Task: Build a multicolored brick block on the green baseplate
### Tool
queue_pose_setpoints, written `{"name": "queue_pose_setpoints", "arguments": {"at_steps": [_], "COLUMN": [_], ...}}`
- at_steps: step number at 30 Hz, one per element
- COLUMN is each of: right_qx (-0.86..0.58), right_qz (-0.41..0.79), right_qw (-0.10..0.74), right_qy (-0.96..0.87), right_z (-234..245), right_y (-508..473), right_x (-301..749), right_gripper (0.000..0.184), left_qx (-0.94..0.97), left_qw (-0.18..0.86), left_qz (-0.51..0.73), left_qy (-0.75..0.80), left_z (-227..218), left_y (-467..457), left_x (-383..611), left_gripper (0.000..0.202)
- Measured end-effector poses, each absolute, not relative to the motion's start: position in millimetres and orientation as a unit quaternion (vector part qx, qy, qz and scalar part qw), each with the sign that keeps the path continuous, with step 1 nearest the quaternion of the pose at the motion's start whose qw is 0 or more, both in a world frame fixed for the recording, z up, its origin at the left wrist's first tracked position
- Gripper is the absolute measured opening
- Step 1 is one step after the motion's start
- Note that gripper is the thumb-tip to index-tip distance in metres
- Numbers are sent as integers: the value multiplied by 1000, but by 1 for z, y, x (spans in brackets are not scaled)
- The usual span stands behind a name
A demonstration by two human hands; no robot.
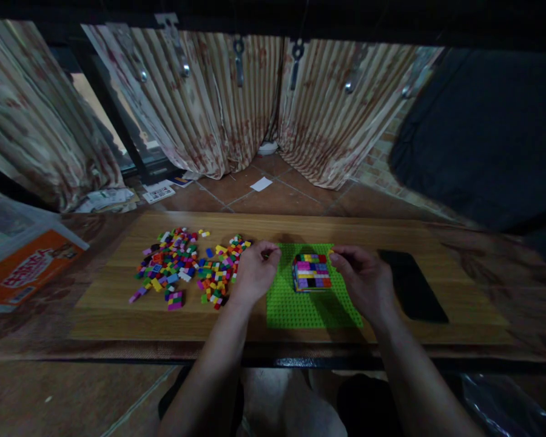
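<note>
Though dim, curtains point(209, 115) beyond green baseplate point(291, 311) and wooden board point(127, 325).

The baseplate point(289, 313) is green, the brick block point(312, 273) multicoloured.

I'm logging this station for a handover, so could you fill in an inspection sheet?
Surface: wooden tabletop, green studded baseplate lying on it.
Job's things: multicoloured brick block on the baseplate; loose bricks heaped to its left.
Clutter: dark flat slab right of the baseplate.
Hands: left hand at the baseplate's left edge, grip unclear; right hand right of the block, seemingly pinching a tiny yellow piece.
Cables: nothing seen.
Surroundings: curtains, tiled floor, orange-labelled tub at left.
</note>
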State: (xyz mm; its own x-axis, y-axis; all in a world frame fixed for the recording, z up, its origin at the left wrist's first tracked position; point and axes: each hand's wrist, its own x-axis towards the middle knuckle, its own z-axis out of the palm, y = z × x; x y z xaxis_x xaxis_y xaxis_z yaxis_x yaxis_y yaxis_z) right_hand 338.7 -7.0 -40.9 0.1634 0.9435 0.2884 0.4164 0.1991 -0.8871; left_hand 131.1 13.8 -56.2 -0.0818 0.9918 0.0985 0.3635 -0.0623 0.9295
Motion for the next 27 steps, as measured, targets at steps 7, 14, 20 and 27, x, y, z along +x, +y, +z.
{"name": "queue_pose_setpoints", "arguments": {"at_steps": [7,14,20,27], "right_qx": [-546,-489,-444,-454], "right_qz": [298,247,230,211], "right_qw": [522,442,297,208], "right_qy": [-583,-710,-813,-840], "right_z": [-44,-45,-61,-77], "right_y": [-13,-29,-37,-25], "right_x": [323,281,240,217], "right_gripper": [24,16,11,11], "left_qx": [540,565,528,573], "left_qw": [432,378,184,91], "left_qz": [456,454,325,211], "left_qy": [560,576,763,787], "left_z": [-56,-47,-39,-53], "left_y": [4,3,6,19], "left_x": [146,132,51,42], "left_gripper": [19,24,24,32]}}
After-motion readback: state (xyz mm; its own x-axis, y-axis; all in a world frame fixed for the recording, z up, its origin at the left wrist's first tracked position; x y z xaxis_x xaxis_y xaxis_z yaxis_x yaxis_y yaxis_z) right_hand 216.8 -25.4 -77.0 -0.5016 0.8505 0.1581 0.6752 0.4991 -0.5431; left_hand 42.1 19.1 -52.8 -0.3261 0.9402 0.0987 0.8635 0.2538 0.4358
